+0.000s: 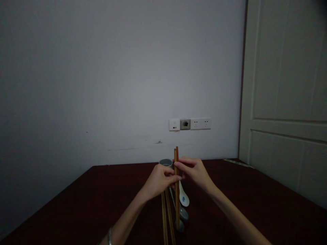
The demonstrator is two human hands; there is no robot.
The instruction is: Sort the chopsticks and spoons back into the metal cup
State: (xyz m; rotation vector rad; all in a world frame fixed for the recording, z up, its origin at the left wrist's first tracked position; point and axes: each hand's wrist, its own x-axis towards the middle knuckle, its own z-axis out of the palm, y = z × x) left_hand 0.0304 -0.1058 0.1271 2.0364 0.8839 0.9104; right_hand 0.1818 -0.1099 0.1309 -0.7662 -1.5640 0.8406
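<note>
I hold the upright pair [177, 197] between both hands, over the middle of the desk [102, 200]. It is two wooden chopsticks lying close together, one tip slightly higher than the other. My left hand [161, 177] has its thumb and fingers closed on them, and my right hand [194, 170] pinches them a little higher up, thumb against fingers. I cannot tell whether the lower ends touch anything, as they overlap the nearer spoon in my view.

Just to the left of the pair, the loose chopsticks [164, 219] lie on the desk, running towards its near edge. On the right is the white spoon [184, 198], a blue mark in its bowl. Nearer me are the metal spoons: the upper one [184, 214] and the lower one [180, 226], both with their bowls towards me.

Beyond my left hand, close to the far edge, stands the cup [166, 162], its round rim showing and its lower part hidden. The sockets [201, 124] are on the wall [127, 85] behind, and the bracelet [109, 236] circles my left wrist.
</note>
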